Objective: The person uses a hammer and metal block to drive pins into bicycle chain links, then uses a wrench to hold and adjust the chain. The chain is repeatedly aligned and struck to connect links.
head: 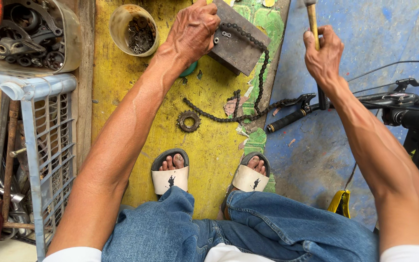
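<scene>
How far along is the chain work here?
Done: chain lies off the bike, draped over a metal block; a sprocket sits loose. In hand: left hand steadies the chain, right hand holds a hammer raised. Left: the blow hasn't landed.

tub left of block, handlebar right

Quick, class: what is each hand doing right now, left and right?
Left hand: closed, pressing on the bicycle chain on the metal block.
Right hand: closed around a hammer handle.
</scene>
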The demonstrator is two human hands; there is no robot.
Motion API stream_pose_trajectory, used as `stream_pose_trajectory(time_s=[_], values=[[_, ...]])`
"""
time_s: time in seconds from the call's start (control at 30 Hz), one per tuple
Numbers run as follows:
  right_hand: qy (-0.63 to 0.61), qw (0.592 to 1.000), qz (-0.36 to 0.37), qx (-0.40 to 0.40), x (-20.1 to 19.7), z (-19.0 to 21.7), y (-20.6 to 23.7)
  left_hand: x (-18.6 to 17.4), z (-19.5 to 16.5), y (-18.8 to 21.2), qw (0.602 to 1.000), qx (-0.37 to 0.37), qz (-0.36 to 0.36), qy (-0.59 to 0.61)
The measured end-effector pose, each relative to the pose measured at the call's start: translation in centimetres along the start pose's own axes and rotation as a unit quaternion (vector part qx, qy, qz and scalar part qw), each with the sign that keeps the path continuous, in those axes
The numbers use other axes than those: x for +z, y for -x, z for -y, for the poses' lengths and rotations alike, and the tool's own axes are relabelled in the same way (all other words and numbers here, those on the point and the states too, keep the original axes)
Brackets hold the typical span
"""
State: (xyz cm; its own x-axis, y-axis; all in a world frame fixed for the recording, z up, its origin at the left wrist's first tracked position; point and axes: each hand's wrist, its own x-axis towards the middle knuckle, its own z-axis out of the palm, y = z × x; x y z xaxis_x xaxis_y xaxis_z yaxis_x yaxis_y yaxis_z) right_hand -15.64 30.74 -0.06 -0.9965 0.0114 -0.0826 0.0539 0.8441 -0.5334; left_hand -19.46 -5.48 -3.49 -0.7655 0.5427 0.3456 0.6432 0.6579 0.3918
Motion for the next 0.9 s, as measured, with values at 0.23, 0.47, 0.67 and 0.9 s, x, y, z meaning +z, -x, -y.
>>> stream_pose_trajectory(time_s=[0.23,0.47,0.67,0.9], values=[[-0.020,0.968,0.095,-0.233,-2.9,4.5,2.5,0.6,0.5,0.3,0.999,0.022,-0.027,-0.003],[0.073,0.952,0.136,-0.263,-1.8,8.0,2.8,0.3,0.7,-0.1,1.000,0.011,-0.022,0.012],[0.089,0.945,0.118,-0.292,-2.1,9.6,3.5,0.2,0.9,0.2,0.999,0.019,-0.037,0.024],[0.097,0.962,0.215,-0.135,-2.7,11.6,2.1,0.5,0.6,0.0,1.000,0.018,-0.012,0.009]])
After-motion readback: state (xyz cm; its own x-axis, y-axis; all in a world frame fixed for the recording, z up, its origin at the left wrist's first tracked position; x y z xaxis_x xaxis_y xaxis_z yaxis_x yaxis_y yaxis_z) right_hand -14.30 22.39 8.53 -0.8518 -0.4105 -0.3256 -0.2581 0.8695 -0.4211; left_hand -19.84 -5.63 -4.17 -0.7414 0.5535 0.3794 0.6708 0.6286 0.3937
